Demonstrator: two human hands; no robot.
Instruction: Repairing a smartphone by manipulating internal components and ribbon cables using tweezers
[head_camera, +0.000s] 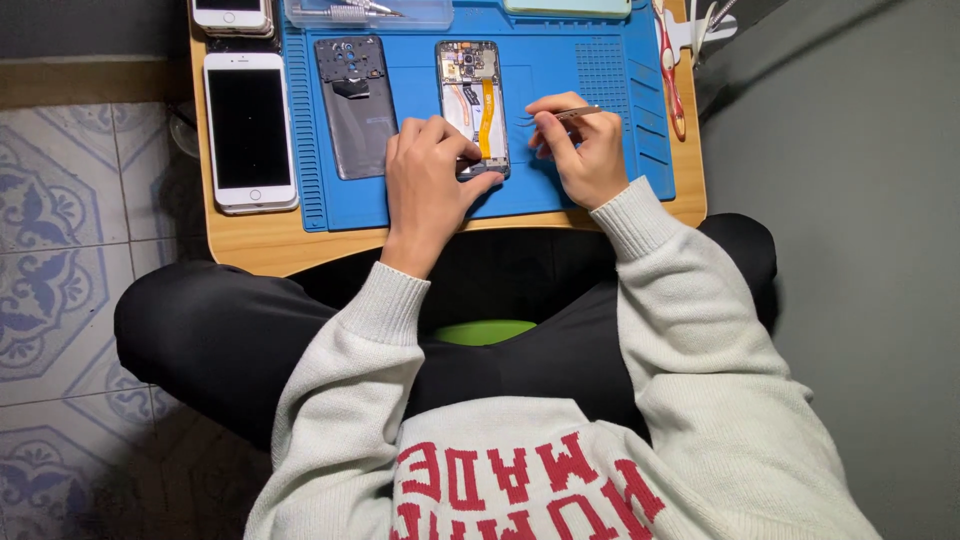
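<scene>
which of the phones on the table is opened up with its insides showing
The phone under the left hand, the opened phone mid-mat with an orange ribbon cable. The white phone at the left shows an intact dark screen.

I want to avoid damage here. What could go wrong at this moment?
1. The tweezers in the right hand could slip and scratch the opened phone or its orange flex cable.
2. The white phone lies near the board's left edge; a knock might push it off.

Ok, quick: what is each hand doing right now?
Left hand: closed on the lower end of the opened phone.
Right hand: closed, holding metal tweezers.
</scene>
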